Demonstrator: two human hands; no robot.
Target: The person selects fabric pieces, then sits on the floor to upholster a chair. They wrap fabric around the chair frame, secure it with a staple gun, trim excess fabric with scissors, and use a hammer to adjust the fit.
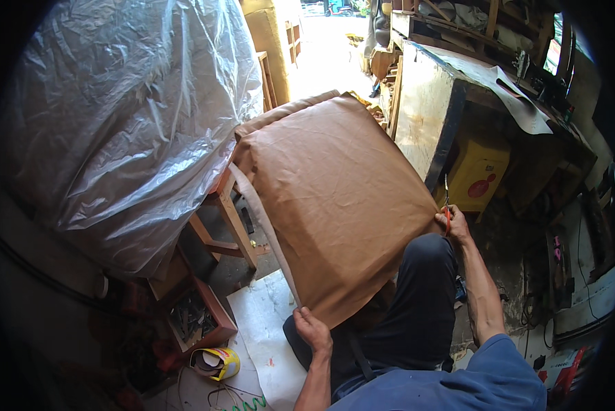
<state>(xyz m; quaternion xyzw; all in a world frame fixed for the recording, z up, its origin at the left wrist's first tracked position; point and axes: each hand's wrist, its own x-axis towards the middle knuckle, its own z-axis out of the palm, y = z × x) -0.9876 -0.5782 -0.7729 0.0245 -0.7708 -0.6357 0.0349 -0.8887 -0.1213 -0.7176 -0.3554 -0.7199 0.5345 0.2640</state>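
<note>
A large square cushion covered in brown leather-like sheet (335,198) rests tilted on my lap and on a wooden stool (233,222). My left hand (312,330) pinches the sheet's near corner at the lower edge. My right hand (452,222) is at the cushion's right edge, closed on scissors with red handles (446,203), their blades pointing up. A loose strip of the sheet hangs along the cushion's left side.
A big bundle wrapped in clear plastic (122,123) fills the left. A workbench with a plywood side (427,103) stands at right, a yellow box (477,175) under it. A wooden tray of small hardware (194,318) and a tape roll (215,362) lie on the floor.
</note>
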